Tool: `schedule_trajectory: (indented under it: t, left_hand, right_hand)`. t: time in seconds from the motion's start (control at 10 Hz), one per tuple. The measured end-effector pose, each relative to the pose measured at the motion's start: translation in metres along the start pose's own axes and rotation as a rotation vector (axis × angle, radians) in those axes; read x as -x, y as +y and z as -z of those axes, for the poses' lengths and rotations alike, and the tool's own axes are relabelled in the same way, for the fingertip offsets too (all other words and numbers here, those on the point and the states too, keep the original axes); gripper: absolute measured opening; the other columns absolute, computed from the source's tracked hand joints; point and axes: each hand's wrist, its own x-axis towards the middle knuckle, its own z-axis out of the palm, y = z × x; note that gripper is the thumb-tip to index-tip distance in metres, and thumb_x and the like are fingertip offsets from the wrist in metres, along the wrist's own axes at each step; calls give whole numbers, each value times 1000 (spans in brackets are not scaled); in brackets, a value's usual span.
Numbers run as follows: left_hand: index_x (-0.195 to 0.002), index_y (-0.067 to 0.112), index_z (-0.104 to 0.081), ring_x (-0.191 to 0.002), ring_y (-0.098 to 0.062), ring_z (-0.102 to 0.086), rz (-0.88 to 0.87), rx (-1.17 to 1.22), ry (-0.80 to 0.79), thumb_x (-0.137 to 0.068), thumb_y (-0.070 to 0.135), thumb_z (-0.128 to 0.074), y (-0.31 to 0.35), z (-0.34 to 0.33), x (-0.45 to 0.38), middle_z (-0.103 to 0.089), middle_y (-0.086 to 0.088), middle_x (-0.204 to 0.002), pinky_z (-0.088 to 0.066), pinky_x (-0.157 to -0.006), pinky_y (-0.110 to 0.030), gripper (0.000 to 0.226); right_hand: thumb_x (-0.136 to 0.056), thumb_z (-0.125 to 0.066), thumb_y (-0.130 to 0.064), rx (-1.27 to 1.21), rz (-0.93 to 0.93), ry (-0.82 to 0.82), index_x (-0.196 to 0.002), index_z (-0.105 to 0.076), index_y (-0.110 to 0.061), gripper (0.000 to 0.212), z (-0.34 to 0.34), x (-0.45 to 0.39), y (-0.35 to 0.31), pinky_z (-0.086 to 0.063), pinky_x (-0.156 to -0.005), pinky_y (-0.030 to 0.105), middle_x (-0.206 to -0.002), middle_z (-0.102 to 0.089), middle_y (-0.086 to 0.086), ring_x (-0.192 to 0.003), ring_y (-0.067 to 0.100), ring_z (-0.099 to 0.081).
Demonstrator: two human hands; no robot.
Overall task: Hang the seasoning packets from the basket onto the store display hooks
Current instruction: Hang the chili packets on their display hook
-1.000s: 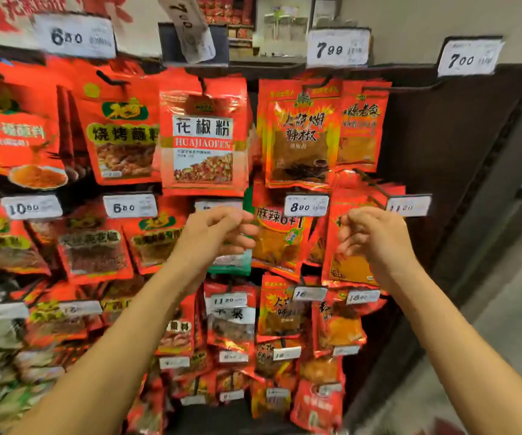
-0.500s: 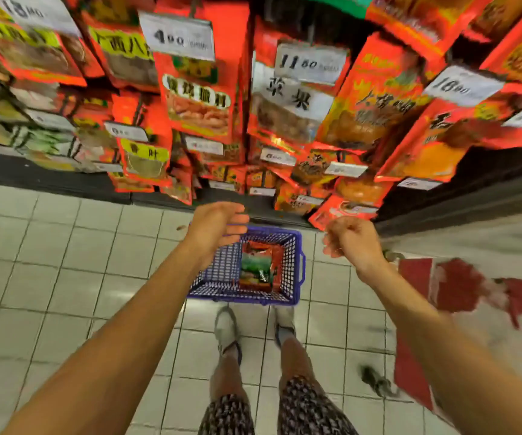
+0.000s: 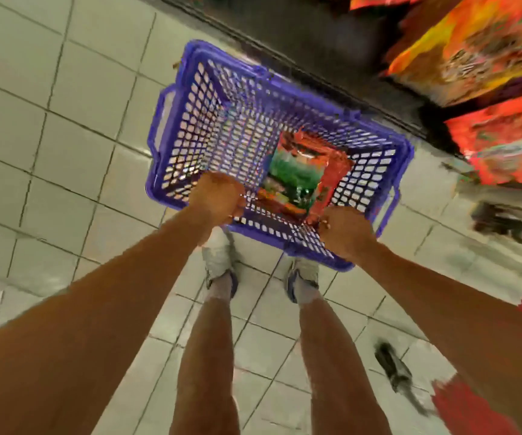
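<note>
**Reaching into the basket for the next packet**

While we bend over the tiled floor point(image 3: 49, 146), the blue mesh basket point(image 3: 197, 98) stands on it just ahead of our shoes, below the display's lowest hanging packets point(image 3: 479, 42). Inside, toward the basket's right wall and near edge, lies the seasoning packet point(image 3: 297, 180), red with a green panel. Our left hand point(image 3: 219, 199) hovers over the near-left corner, fingers curled, seemingly holding nothing. Our right hand point(image 3: 344, 233) meets the packet's near corner; blur hides whether it grips. We judge the packet light, limp, crinkly and slick, so pinch the flat top seal near the hang hole.
</note>
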Motion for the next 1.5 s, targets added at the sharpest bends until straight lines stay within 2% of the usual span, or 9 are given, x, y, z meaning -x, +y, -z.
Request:
schedule_trajectory:
  t: [0.3, 0.5, 0.7, 0.9, 1.0, 1.1, 1.2, 1.3, 1.5]
  left_hand:
    - [-73, 9, -65, -63, -25, -61, -138, -128, 98, -90, 3, -54, -82, -8, -154, -65, -15, -76, -51, -61, -33, 21]
    - [-78, 20, -69, -54, -10, -66, -164, -75, 98, -90, 1, -53, -88, -2, -171, -70, -1, -71, -58, -54, -27, 28]
    - [-117, 27, -63, -81, -23, -66, -195, -78, 357, -86, 3, -54, -86, 10, -160, -73, -2, -109, -57, -67, -38, 40]
    - [-134, 33, -56, -117, -17, -63, -265, 27, -16, -72, -1, -72, -71, 11, -143, -68, 11, -124, -48, -101, -45, 72]
    - [-105, 25, -74, -96, -10, -73, -314, 65, -5, -85, 15, -77, -57, 8, -143, -78, 8, -102, -54, -88, -32, 23]
    - [-96, 27, -72, -75, -2, -73, -314, 148, 161, -94, 21, -69, -58, 8, -151, -77, 13, -84, -56, -62, -19, 7]
    - [-105, 23, -68, -74, -4, -74, -320, 211, 267, -97, 23, -65, -62, 13, -160, -76, 13, -81, -61, -66, -25, 8]
    - [-98, 31, -65, -85, -13, -74, -356, 142, 316, -97, 30, -66, -66, 15, -172, -75, 10, -89, -59, -87, -44, 2]
    - [-93, 33, -64, -77, -9, -75, -400, 116, 316, -95, 34, -67, -78, 11, -195, -76, 7, -86, -62, -81, -44, 4]
  right_hand:
    - [-82, -72, -56, 799, 310, 33, -160, 12, -26, 118, -108, -183, 24, 15, -117, 61, -165, 27, 11, -151, 35, 25]
    - [-92, -66, -33, 633, 430, 100, -160, -22, -28, 81, -112, -187, 35, -8, -124, 58, -170, -3, 7, -156, 36, 5]
    - [-91, -72, -8, -324, 425, 148, -132, -64, -7, 42, -51, -150, 5, -49, -102, 42, -126, -69, 14, -115, 28, -66]
    - [-100, -59, -9, -1254, 99, -110, -91, -71, -29, 25, 6, -122, -22, -52, -62, 13, -78, -75, -15, -67, -5, -67]
    - [-100, -60, -14, -1425, 57, -270, -87, -76, -21, 21, 7, -129, -29, -60, -83, 33, -85, -78, -5, -79, 10, -75]
    - [-101, -56, -13, -1324, 2, -102, -117, -67, -9, 19, -10, -151, -25, -56, -88, 30, -113, -75, 14, -96, 31, -73]
    - [-97, -59, -14, -343, 67, 110, -133, -58, -15, 36, -47, -171, -1, -54, -90, 34, -130, -65, 16, -113, 35, -64]
    - [-83, -75, -31, 424, 282, -21, -159, -16, -24, 96, -101, -180, 26, -28, -119, 57, -168, -10, 14, -155, 38, -8]
    - [-84, -72, -30, 629, 417, 45, -160, 9, -32, 111, -155, -201, 44, 13, -116, 66, -162, 36, 6, -149, 30, 30]
